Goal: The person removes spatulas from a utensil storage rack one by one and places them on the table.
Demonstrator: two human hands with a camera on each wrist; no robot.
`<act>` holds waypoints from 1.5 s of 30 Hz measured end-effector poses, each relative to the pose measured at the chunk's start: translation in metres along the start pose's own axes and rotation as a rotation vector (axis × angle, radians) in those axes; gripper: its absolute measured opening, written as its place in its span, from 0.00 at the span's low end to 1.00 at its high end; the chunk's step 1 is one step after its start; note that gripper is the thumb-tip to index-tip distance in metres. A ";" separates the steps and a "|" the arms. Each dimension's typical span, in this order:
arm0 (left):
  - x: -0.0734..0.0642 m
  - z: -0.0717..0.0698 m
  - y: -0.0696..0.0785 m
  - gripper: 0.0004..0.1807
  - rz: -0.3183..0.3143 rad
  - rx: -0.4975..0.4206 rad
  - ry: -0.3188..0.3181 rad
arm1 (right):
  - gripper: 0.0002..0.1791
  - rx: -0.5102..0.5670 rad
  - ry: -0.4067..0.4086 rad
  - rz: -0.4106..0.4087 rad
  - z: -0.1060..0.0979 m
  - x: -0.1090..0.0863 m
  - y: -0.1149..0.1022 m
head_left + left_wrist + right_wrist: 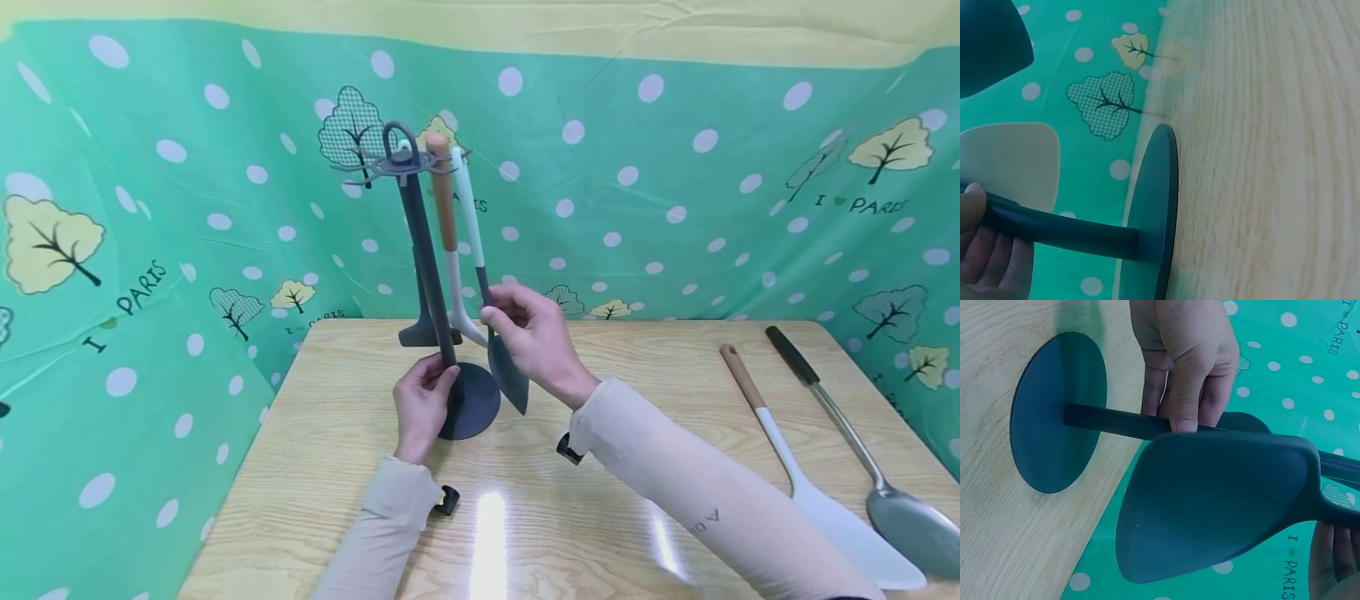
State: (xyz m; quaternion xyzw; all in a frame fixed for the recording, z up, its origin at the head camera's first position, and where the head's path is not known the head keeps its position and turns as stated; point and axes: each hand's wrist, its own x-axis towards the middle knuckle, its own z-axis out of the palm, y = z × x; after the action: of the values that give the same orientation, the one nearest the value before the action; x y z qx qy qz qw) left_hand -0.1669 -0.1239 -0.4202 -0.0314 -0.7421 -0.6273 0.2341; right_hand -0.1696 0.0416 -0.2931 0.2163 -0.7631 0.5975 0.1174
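A dark utensil stand (426,267) with a ring of hooks at its top stands on a round base (480,408). My left hand (422,400) grips the pole just above that base. My right hand (536,337) pinches the dark neck of a spatula with a mint handle (468,212). Its dark blade (1216,500) points down beside the pole, and the handle's top is at the hook ring; whether it is on a hook I cannot tell. A brown-handled white utensil (444,204) hangs on the stand, with a dark utensil (422,335) partly hidden behind the pole.
On the table's right side lie a white spatula with a brown handle (741,375) and a metal ladle-like spoon with a black handle (843,421). My right sleeve (675,475) crosses before the spatula. A green patterned cloth (600,208) hangs behind the wooden table (337,500).
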 end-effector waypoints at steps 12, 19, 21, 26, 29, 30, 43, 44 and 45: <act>0.002 0.000 0.001 0.10 -0.014 -0.041 -0.008 | 0.09 -0.012 0.015 -0.049 -0.001 -0.002 0.000; 0.001 -0.001 0.000 0.11 -0.008 -0.038 -0.011 | 0.10 0.006 0.025 -0.055 0.000 -0.002 0.000; 0.001 -0.001 0.000 0.10 -0.003 -0.033 -0.011 | 0.10 0.009 0.026 -0.055 0.000 -0.002 -0.001; 0.001 -0.001 0.000 0.10 0.004 -0.038 -0.010 | 0.09 0.009 0.033 -0.061 0.000 -0.002 -0.001; 0.002 -0.001 -0.001 0.10 0.004 -0.040 -0.010 | 0.09 0.008 0.039 -0.065 0.000 -0.002 0.000; 0.002 -0.001 -0.001 0.10 0.004 -0.039 -0.010 | 0.09 0.007 0.041 -0.066 0.000 -0.002 0.000; 0.001 -0.001 0.000 0.10 -0.008 -0.033 -0.010 | 0.08 -0.002 0.047 -0.050 0.000 -0.001 -0.001; 0.001 -0.001 0.000 0.10 -0.009 -0.036 -0.011 | 0.08 -0.001 0.047 -0.050 0.000 -0.001 -0.001; 0.002 -0.001 0.000 0.11 -0.011 -0.039 -0.011 | 0.08 0.000 0.049 -0.050 0.000 0.000 -0.001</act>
State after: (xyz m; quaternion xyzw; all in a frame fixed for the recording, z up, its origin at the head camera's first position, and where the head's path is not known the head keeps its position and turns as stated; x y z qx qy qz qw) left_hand -0.1680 -0.1255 -0.4197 -0.0354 -0.7312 -0.6426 0.2261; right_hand -0.1689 0.0416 -0.2925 0.2208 -0.7545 0.5993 0.1510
